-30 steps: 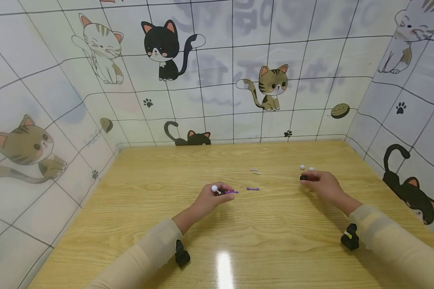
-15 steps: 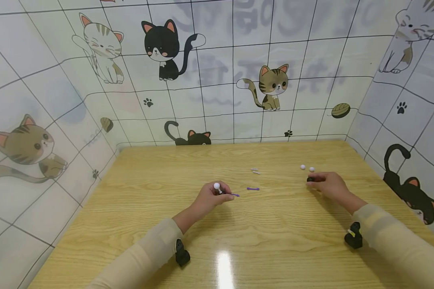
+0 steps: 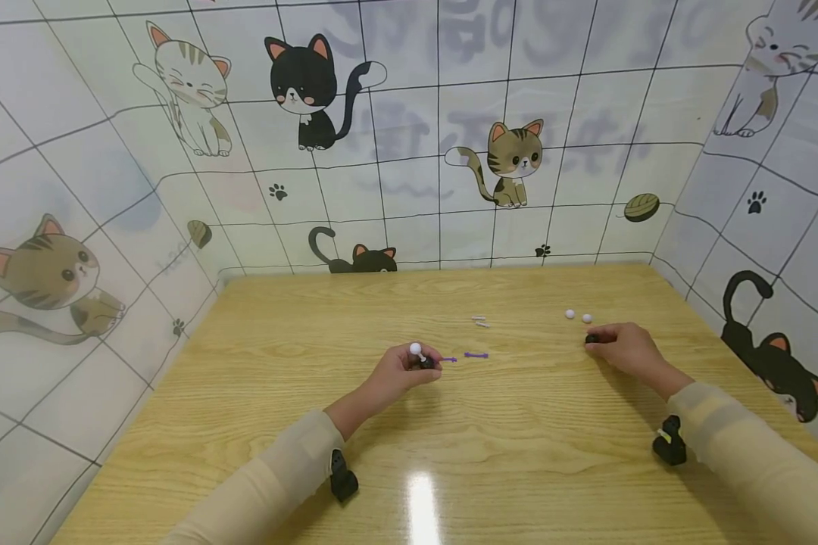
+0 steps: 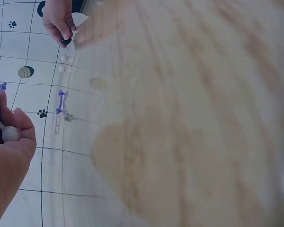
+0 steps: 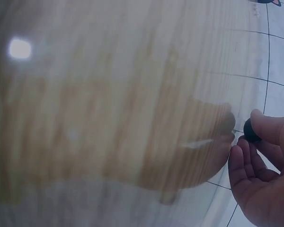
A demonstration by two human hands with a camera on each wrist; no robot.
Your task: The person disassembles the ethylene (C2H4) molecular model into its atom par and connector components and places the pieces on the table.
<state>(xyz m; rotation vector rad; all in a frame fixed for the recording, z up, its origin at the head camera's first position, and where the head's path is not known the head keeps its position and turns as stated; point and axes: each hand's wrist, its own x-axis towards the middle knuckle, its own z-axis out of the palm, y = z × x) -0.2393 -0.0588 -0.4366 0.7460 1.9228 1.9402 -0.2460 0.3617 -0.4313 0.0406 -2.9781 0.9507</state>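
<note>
My left hand [image 3: 398, 371] grips a small ball-and-stick piece: a black ball [image 3: 427, 363] with a white ball [image 3: 416, 349] on a short white stick. From the same piece a purple connector stick [image 3: 449, 360] points right, past the fingertips. Over on the right, my right hand [image 3: 623, 352] pinches another black ball [image 3: 591, 339] between thumb and fingers, close over the table. In the right wrist view this black ball [image 5: 251, 130] shows at the fingertips. Between the hands lies a second purple stick [image 3: 476, 355] with knobbed ends.
Two loose white balls [image 3: 569, 314] lie just beyond my right hand. A pair of thin white sticks [image 3: 480, 323] lies farther back, near the middle of the wooden table [image 3: 300, 325]. Cat-patterned sheets [image 3: 409, 174] enclose the table at the back and both sides.
The right hand has moved right with its black ball, uncovering the second white ball. The left hand has turned its piece, so the white ball sits farther right and the black ball shows more.
</note>
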